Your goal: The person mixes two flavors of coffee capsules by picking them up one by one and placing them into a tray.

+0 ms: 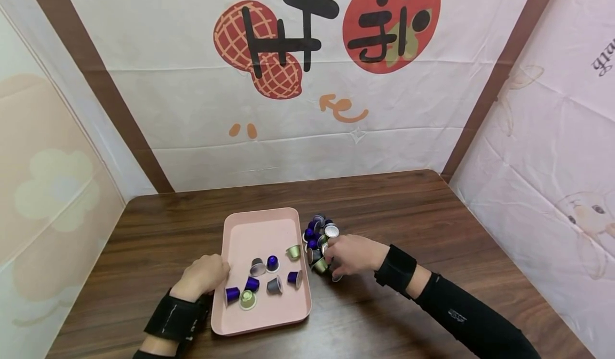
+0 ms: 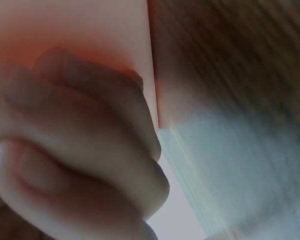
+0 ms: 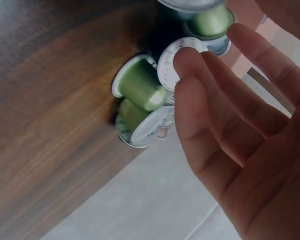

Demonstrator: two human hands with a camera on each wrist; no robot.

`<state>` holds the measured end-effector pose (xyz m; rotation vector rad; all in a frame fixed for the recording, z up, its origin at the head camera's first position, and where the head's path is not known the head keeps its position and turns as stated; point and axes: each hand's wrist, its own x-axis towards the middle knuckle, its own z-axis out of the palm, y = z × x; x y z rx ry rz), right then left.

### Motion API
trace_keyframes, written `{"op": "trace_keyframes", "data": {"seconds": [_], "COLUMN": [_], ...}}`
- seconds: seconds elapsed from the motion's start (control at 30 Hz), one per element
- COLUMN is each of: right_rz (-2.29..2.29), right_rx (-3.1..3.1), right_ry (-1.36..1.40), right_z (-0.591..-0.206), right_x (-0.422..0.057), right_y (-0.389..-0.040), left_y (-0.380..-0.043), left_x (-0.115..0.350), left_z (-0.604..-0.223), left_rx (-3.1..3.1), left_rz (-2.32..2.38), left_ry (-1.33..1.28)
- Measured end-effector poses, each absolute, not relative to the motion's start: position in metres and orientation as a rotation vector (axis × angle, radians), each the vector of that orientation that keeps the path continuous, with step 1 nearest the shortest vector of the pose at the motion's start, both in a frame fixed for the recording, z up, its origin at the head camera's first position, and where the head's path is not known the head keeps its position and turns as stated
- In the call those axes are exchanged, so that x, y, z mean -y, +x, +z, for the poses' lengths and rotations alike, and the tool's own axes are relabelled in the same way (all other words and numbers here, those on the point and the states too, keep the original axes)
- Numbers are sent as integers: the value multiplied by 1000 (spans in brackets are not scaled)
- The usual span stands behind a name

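Observation:
My left hand (image 1: 205, 274) grips the left rim of a pink tray (image 1: 259, 225); its curled fingers (image 2: 90, 115) lie against the pink wall in the left wrist view. On the tray lie several coffee capsules, among them a green capsule (image 1: 247, 298), a dark blue capsule (image 1: 252, 284) and a grey capsule (image 1: 275, 285). Right of the tray, my right hand (image 1: 356, 253) reaches over a heap of capsules (image 1: 312, 243). In the right wrist view its loosely bent fingertips overlap a capsule's white lid (image 3: 169, 65), beside a green capsule (image 3: 140, 85).
A brown wooden table (image 1: 384, 316) bears the tray and the heap. The heap sits close against the tray's right rim. Printed cloth hangings (image 1: 307, 161) stand behind the table and at both sides.

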<state>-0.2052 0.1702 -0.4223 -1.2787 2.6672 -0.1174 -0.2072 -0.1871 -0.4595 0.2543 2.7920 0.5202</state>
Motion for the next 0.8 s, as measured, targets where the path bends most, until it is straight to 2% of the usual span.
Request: {"op": "trace_keyframes", "data": {"seconds": [0.2,0.8], "right_rz": [-100,-113], "right_rx": [-2649,-2619], "right_ry": [-1316,-1206], "right_z": [-431,-439], "right_x": [-177,-182], "right_y": [-203,-200], "left_y": [-206,-207], "left_x": [186,188], "left_z": [-459,-461], "left_rx": [-2792,-2790], "left_rz": [523,520], "left_ry": [248,237]}}
